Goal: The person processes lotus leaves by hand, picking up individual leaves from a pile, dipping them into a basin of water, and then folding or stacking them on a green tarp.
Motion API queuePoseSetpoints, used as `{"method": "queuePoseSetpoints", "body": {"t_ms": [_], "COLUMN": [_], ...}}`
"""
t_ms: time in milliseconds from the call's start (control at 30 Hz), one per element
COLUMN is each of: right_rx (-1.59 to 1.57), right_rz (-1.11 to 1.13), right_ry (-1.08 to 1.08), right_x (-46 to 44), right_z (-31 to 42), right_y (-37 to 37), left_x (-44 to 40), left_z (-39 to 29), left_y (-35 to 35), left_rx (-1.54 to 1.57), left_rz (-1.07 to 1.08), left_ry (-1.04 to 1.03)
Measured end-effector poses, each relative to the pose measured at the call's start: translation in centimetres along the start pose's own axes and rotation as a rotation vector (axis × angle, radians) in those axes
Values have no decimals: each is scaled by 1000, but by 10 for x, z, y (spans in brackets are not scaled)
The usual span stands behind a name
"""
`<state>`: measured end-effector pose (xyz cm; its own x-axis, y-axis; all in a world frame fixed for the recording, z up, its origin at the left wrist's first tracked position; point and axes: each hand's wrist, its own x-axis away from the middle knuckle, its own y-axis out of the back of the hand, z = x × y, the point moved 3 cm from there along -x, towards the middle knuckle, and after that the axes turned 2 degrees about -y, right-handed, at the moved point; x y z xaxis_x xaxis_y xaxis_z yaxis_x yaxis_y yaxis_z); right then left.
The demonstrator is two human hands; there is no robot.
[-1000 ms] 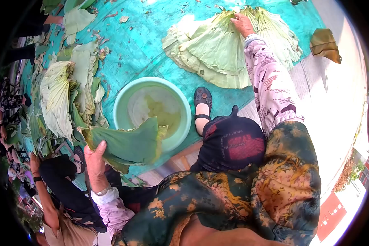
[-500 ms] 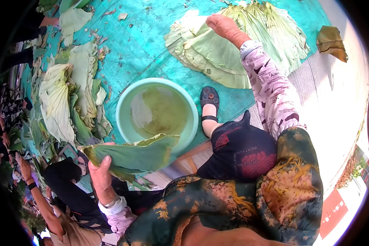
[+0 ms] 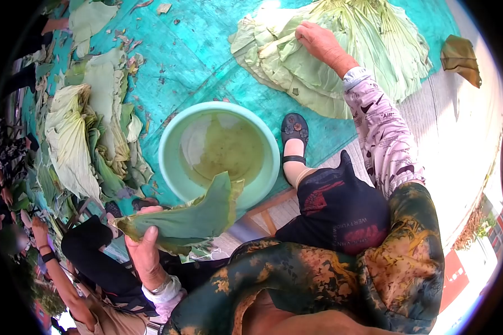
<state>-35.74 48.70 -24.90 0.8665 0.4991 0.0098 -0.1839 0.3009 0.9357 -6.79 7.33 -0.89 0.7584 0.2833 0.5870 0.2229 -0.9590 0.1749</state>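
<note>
My left hand (image 3: 146,251) is closed on a folded green lotus leaf (image 3: 193,215), thumb on top. The leaf's free end rises over the near rim of a pale green basin (image 3: 165,162) with murky yellowish water (image 3: 229,148) in it. My right hand (image 3: 321,44) is over a fanned stack of pale, pleated lotus leaves (image 3: 374,61). Its fingers are curled together at the stack's upper left part. Whether they pinch a leaf edge there is hidden.
A teal tarp (image 3: 201,61) covers the ground, with leaf scraps on it. More leaves (image 3: 72,139) lie in a heap at the left. A brown folded piece (image 3: 460,60) is at the right. Another person's arm (image 3: 61,279) is at lower left. My shoe (image 3: 294,129) stands beside the basin.
The leaf in my left hand has swung so its free end points up more. My right hand has shifted slightly right and down over the stack. The view has shifted a little.
</note>
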Motion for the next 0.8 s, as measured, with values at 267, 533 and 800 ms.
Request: {"method": "queuePoseSetpoints", "body": {"t_ms": [267, 533, 800], "right_rx": [-80, 128, -185], "right_rz": [-136, -91, -559], "right_ry": [-44, 67, -387], "right_x": [0, 7, 59], "right_z": [2, -2, -17], "right_y": [-11, -40, 50], "left_x": [4, 2, 8], "left_z": [-6, -8, -9], "left_y": [-7, -12, -11], "left_rx": [-16, -23, 1], "left_rz": [25, 23, 38], "left_ry": [27, -5, 10]}}
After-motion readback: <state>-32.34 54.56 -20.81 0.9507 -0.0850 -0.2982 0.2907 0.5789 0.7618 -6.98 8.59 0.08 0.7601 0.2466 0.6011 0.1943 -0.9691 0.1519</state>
